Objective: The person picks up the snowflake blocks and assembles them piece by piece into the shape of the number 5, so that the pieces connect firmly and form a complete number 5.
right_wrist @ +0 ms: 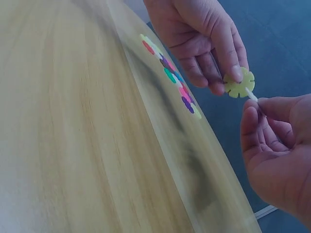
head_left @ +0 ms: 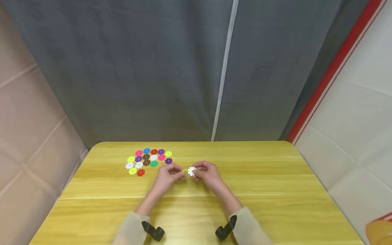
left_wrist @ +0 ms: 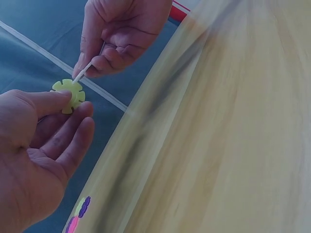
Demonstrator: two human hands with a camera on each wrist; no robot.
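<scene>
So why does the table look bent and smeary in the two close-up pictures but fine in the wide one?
Head view: even, soft light, the table sharp, its edges only slightly bowed by the wide lens. Left wrist view: the table is streaked with blur, while the left hand and yellow disc are clear. Right wrist view: the same smear on the wood, with the right hand in focus.

Curtained recording booth (head_left: 153, 68), yellow table (head_left: 260, 190)

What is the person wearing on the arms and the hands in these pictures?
Both hands are bare, the left hand and the right hand alike, with no gloves or rings visible. Each forearm has a loose pale beige sleeve ending near the wrist. A black strap with a small mount sits at each wrist.
</scene>
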